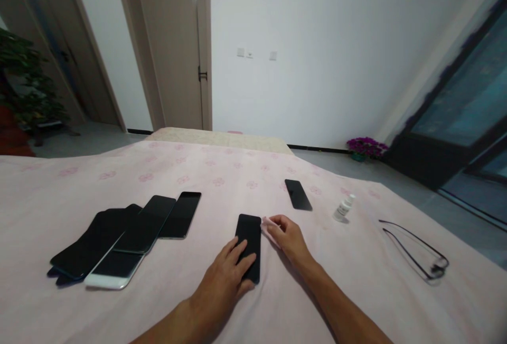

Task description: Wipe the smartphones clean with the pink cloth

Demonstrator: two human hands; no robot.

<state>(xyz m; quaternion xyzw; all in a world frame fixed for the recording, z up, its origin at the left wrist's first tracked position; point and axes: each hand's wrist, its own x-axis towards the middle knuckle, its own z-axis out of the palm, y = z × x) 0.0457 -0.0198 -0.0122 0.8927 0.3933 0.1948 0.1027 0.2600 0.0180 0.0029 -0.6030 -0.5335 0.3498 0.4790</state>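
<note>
A black smartphone lies flat on the pink flowered cloth in front of me. My left hand rests on its lower half, fingers spread across the screen. Just right of the phone's upper corner, my right hand pinches a small pale pink cloth, which reaches the phone's edge. Several other phones overlap in a group on the left, among them a white-edged phone and a black phone at the group's right end.
Farther back lies another dark phone. A small white bottle stands to the right, and folded-open eyeglasses lie beyond it. The cloth-covered surface ends before a white wall. Purple flowers sit on the floor.
</note>
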